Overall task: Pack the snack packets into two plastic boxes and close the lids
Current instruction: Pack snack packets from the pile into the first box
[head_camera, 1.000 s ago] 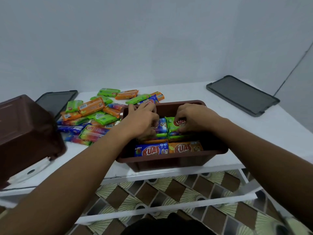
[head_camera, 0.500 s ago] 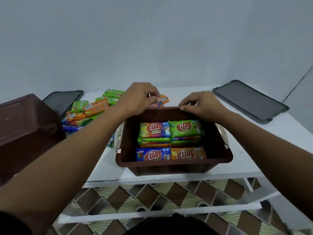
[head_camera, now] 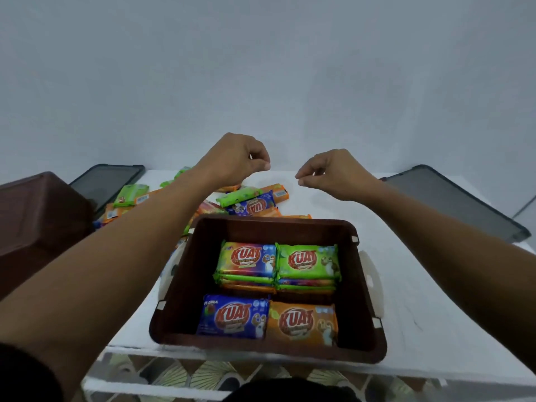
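An open brown plastic box (head_camera: 362,303) stands at the table's near edge. Inside lie snack packets in two rows: a green-and-blue one (head_camera: 246,259) and a green one (head_camera: 307,261) on top of the far stacks, a blue one (head_camera: 232,316) and an orange one (head_camera: 301,322) nearest me. Loose packets (head_camera: 249,204) lie on the table behind the box and to its left. My left hand (head_camera: 232,161) and my right hand (head_camera: 330,175) hover above the table beyond the box, fingers loosely curled, holding nothing.
A second brown box (head_camera: 37,216) sits overturned at the far left. One dark lid (head_camera: 107,181) lies behind it and another dark lid (head_camera: 452,204) lies at the right of the white table (head_camera: 420,300). Patterned floor shows below the table's edge.
Both hands came out of the box, passed its far rim, and now hover raised beyond it. The box appears nearer and lower in view.
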